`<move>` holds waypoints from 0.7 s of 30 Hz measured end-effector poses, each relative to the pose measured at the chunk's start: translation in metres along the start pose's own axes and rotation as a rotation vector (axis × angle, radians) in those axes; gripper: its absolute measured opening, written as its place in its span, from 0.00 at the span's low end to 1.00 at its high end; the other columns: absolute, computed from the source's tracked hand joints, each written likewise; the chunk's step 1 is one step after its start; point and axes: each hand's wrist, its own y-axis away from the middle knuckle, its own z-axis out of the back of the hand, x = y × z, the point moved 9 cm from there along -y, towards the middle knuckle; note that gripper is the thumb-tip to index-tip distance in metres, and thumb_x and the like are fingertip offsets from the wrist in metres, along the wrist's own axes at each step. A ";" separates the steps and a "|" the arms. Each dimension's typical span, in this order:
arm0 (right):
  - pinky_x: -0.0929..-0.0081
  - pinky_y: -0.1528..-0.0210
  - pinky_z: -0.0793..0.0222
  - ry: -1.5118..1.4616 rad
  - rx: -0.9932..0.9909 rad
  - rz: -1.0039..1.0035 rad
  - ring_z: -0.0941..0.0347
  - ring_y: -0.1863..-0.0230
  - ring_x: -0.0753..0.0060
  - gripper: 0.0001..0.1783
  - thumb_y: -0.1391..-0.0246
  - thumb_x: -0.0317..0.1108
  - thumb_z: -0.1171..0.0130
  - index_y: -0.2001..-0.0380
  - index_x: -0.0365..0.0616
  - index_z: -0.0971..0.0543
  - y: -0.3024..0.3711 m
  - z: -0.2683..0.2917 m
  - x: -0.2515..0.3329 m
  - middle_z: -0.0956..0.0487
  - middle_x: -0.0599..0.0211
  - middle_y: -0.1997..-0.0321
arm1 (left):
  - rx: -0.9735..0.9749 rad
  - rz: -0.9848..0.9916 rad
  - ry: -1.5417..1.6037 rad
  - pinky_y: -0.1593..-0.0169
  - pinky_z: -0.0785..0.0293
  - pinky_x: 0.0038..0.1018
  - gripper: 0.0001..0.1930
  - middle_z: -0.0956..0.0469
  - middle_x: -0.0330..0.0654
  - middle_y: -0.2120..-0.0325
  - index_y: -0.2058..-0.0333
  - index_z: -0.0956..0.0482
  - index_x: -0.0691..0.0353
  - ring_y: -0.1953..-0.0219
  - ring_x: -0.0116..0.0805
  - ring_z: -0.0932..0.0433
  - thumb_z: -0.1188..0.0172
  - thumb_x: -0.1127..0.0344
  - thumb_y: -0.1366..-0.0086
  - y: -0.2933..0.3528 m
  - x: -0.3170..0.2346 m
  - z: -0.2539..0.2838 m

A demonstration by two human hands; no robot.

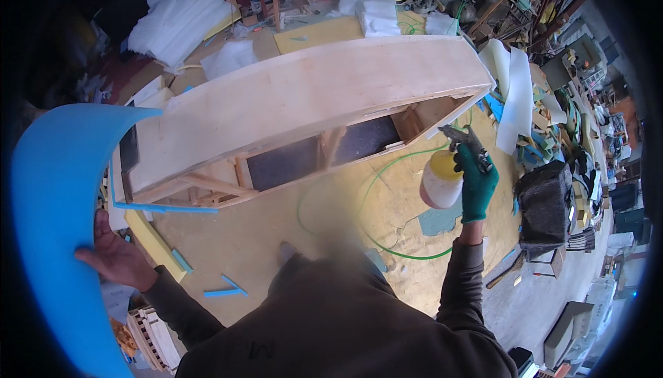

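My bare left hand (117, 254) grips the edge of a large blue foam sheet (52, 205), which hangs curved along the left side. Its upper end reaches the left end of a long wooden frame (311, 91) covered with a pale panel. The frame's near side shows open bays with wooden braces and dark material inside. My right hand (478, 179), in a green glove, is closed around a spray gun (442, 178) with a yellow-topped, whitish cup. The gun is near the frame's right end, apart from it.
A green hose (387, 248) loops over the yellowish floor covering (324, 216). Blue foam strips (226, 289) and a yellow foam strip (155, 243) lie at the left. A black bag-like object (545, 205) and heaped foam scraps (545, 122) stand at the right. White wrapped sheets (181, 26) are piled behind.
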 end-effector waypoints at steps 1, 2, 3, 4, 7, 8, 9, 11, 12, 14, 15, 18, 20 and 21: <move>0.82 0.66 0.29 -0.014 0.006 -0.006 0.22 0.67 0.84 0.19 0.35 0.27 0.32 0.42 0.37 0.14 0.011 -0.014 0.003 0.12 0.71 0.60 | -0.007 -0.003 -0.012 0.33 0.26 0.46 0.38 0.19 0.64 0.46 0.35 0.32 0.76 0.45 0.57 0.18 0.49 0.40 0.19 -0.005 0.000 0.009; 0.82 0.66 0.30 -0.032 0.002 -0.058 0.23 0.68 0.85 0.17 0.36 0.27 0.30 0.45 0.37 0.13 0.022 -0.026 0.003 0.12 0.71 0.62 | 0.008 -0.015 -0.021 0.32 0.28 0.46 0.38 0.20 0.64 0.44 0.33 0.34 0.75 0.43 0.57 0.19 0.50 0.39 0.19 -0.011 -0.001 0.017; 0.82 0.66 0.30 -0.018 0.030 -0.044 0.23 0.68 0.86 0.16 0.36 0.27 0.30 0.46 0.36 0.13 0.032 -0.040 0.010 0.12 0.71 0.62 | -0.002 0.001 0.006 0.32 0.28 0.46 0.38 0.20 0.64 0.45 0.33 0.33 0.75 0.43 0.57 0.19 0.49 0.40 0.19 -0.017 0.001 0.027; 0.82 0.66 0.31 0.008 0.048 -0.047 0.23 0.68 0.86 0.16 0.36 0.28 0.30 0.46 0.36 0.13 0.045 -0.053 0.017 0.12 0.71 0.62 | 0.011 0.008 0.034 0.32 0.28 0.47 0.38 0.20 0.64 0.45 0.33 0.33 0.75 0.44 0.57 0.19 0.49 0.40 0.19 -0.023 0.001 0.037; 0.82 0.65 0.32 0.062 0.109 -0.093 0.24 0.68 0.85 0.16 0.36 0.28 0.30 0.46 0.36 0.13 0.080 -0.093 0.032 0.13 0.73 0.64 | -0.012 -0.017 0.059 0.34 0.26 0.47 0.37 0.19 0.63 0.45 0.33 0.32 0.74 0.44 0.56 0.18 0.49 0.40 0.19 -0.041 -0.002 0.071; 0.82 0.65 0.32 0.072 0.133 -0.104 0.24 0.68 0.85 0.17 0.36 0.28 0.31 0.45 0.36 0.13 0.091 -0.104 0.037 0.13 0.73 0.64 | -0.005 -0.048 0.035 0.34 0.26 0.47 0.37 0.19 0.63 0.46 0.33 0.32 0.74 0.45 0.56 0.18 0.49 0.40 0.19 -0.046 -0.004 0.079; 0.82 0.64 0.31 0.089 0.157 -0.105 0.24 0.68 0.85 0.18 0.36 0.28 0.31 0.44 0.36 0.13 0.102 -0.115 0.042 0.13 0.73 0.64 | -0.030 -0.033 0.060 0.35 0.25 0.47 0.37 0.18 0.62 0.46 0.33 0.32 0.73 0.45 0.56 0.18 0.49 0.40 0.19 -0.050 -0.003 0.090; 0.82 0.63 0.31 0.032 0.185 -0.116 0.24 0.67 0.85 0.20 0.35 0.27 0.32 0.42 0.37 0.14 0.122 -0.137 0.050 0.14 0.72 0.63 | -0.036 -0.044 0.057 0.37 0.24 0.47 0.37 0.18 0.62 0.46 0.33 0.31 0.72 0.46 0.56 0.17 0.49 0.40 0.19 -0.057 -0.005 0.106; 0.82 0.63 0.31 0.005 0.199 -0.128 0.24 0.66 0.85 0.20 0.35 0.27 0.32 0.40 0.37 0.15 0.131 -0.148 0.053 0.14 0.72 0.63 | -0.034 -0.040 0.063 0.37 0.23 0.46 0.37 0.18 0.61 0.46 0.33 0.31 0.71 0.47 0.55 0.17 0.49 0.39 0.19 -0.060 -0.005 0.112; 0.82 0.62 0.30 0.018 0.249 -0.111 0.23 0.65 0.84 0.22 0.35 0.27 0.33 0.39 0.38 0.16 0.149 -0.169 0.063 0.14 0.72 0.62 | -0.023 -0.059 0.038 0.38 0.22 0.46 0.36 0.17 0.59 0.46 0.33 0.30 0.70 0.48 0.53 0.16 0.50 0.39 0.19 -0.064 -0.011 0.122; 0.82 0.62 0.30 0.040 0.266 -0.115 0.23 0.64 0.84 0.23 0.35 0.26 0.33 0.38 0.38 0.16 0.157 -0.178 0.066 0.14 0.72 0.61 | -0.013 -0.061 0.043 0.38 0.22 0.45 0.36 0.17 0.59 0.46 0.33 0.30 0.70 0.48 0.52 0.16 0.50 0.39 0.19 -0.066 -0.014 0.126; 0.81 0.62 0.30 -0.025 0.310 -0.143 0.23 0.65 0.84 0.18 0.36 0.27 0.31 0.44 0.36 0.13 0.181 -0.209 0.074 0.13 0.72 0.62 | 0.003 -0.108 0.011 0.41 0.21 0.44 0.34 0.16 0.56 0.46 0.35 0.28 0.69 0.49 0.49 0.15 0.51 0.39 0.19 -0.068 -0.023 0.135; 0.81 0.63 0.30 -0.041 0.319 -0.155 0.23 0.67 0.84 0.13 0.37 0.27 0.30 0.50 0.35 0.11 0.194 -0.227 0.078 0.12 0.72 0.64 | -0.019 -0.109 0.022 0.42 0.20 0.43 0.34 0.16 0.55 0.46 0.35 0.28 0.68 0.50 0.48 0.15 0.51 0.39 0.18 -0.069 -0.026 0.142; 0.80 0.62 0.28 -0.017 0.345 -0.151 0.22 0.66 0.83 0.14 0.36 0.27 0.31 0.49 0.34 0.12 0.200 -0.236 0.081 0.12 0.70 0.63 | -0.030 -0.110 0.011 0.43 0.20 0.43 0.34 0.16 0.55 0.46 0.35 0.28 0.68 0.50 0.48 0.15 0.51 0.39 0.18 -0.069 -0.029 0.145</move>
